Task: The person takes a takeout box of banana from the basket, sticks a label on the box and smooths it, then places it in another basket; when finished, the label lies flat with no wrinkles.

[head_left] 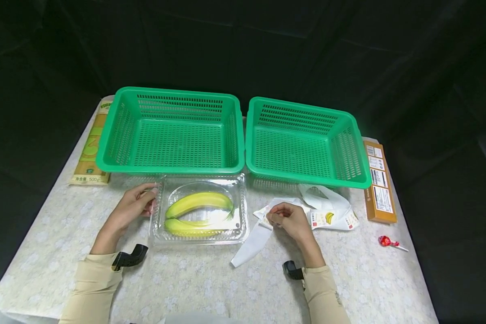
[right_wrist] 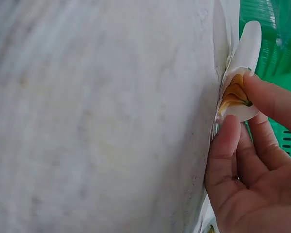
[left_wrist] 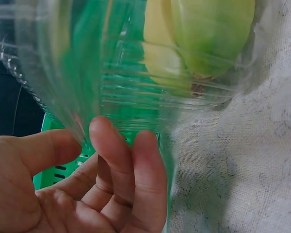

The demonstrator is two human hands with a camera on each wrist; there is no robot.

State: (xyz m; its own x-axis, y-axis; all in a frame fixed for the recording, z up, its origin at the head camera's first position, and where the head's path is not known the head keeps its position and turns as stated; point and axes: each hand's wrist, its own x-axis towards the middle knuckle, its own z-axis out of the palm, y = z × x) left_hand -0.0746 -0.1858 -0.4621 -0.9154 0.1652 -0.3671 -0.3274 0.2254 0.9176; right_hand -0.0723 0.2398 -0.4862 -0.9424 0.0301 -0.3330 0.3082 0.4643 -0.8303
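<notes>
L hand gripping L edge of clear rect. plastic container; 2 curved yellow-green bananas inside. Container on pale floral tablecloth, nr side of L green perforated plastic basket. R hand pinching white strip w/ banana-print labels btwn thumb & fingers, just R of container; rest of strip loops out R of hand. R green perforated plastic basket beyond strip. Orange-brown cardboard box far R, red-wrapped lollipop nr it.
</notes>
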